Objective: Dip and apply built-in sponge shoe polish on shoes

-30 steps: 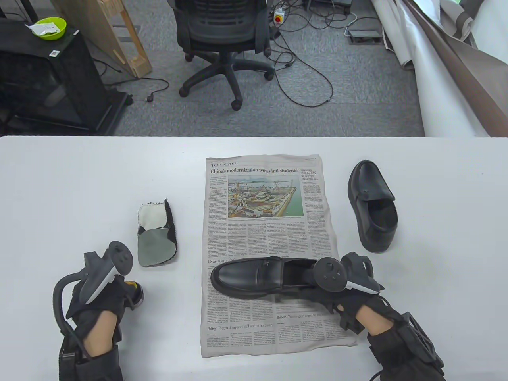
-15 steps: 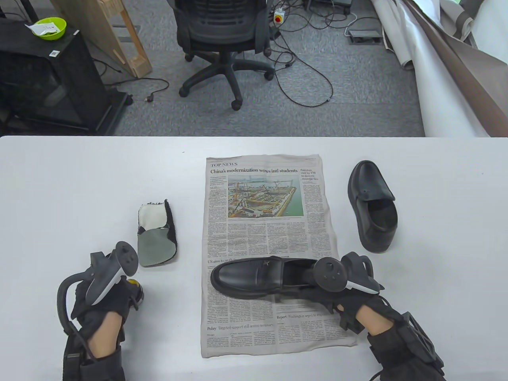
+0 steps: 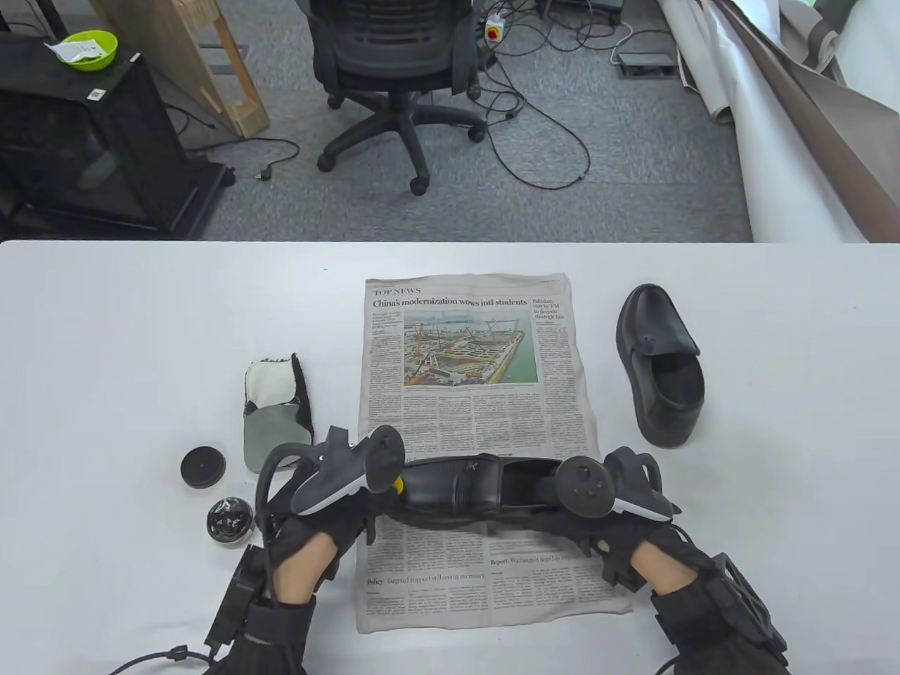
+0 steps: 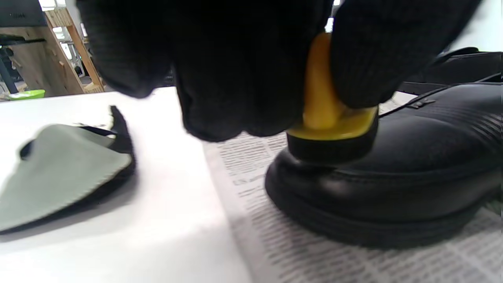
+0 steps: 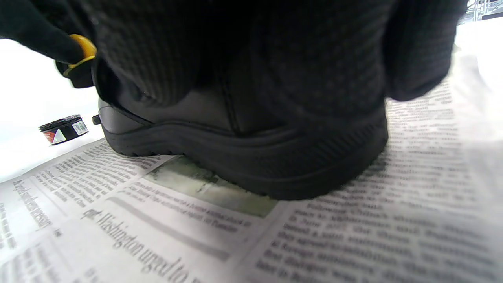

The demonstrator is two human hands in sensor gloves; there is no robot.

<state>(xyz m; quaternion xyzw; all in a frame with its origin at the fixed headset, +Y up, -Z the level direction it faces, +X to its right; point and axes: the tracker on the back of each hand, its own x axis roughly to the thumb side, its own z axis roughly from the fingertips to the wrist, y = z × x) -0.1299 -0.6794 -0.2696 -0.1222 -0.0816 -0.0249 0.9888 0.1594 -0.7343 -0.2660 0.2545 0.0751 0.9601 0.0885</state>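
Note:
A black loafer (image 3: 464, 489) lies on its sole across the newspaper (image 3: 478, 365), toe to the left. My left hand (image 3: 330, 506) pinches a yellow-handled sponge applicator (image 4: 332, 125) and presses its black sponge onto the toe of the loafer (image 4: 412, 169). The yellow handle (image 3: 398, 484) peeks out beside the tracker. My right hand (image 3: 590, 520) grips the loafer's heel (image 5: 275, 157). An open polish jar (image 3: 229, 521) and its black lid (image 3: 202, 467) sit left of the paper.
A second black shoe (image 3: 661, 365) stands right of the newspaper. A grey and white polishing mitt (image 3: 275, 415) lies left of the newspaper, just behind my left hand. An office chair (image 3: 394, 70) and cables are on the floor beyond the table's far edge.
My left hand has moved right from the jar to the loafer's toe, carrying the applicator. The jar and its lid are now uncovered. My right hand has not moved.

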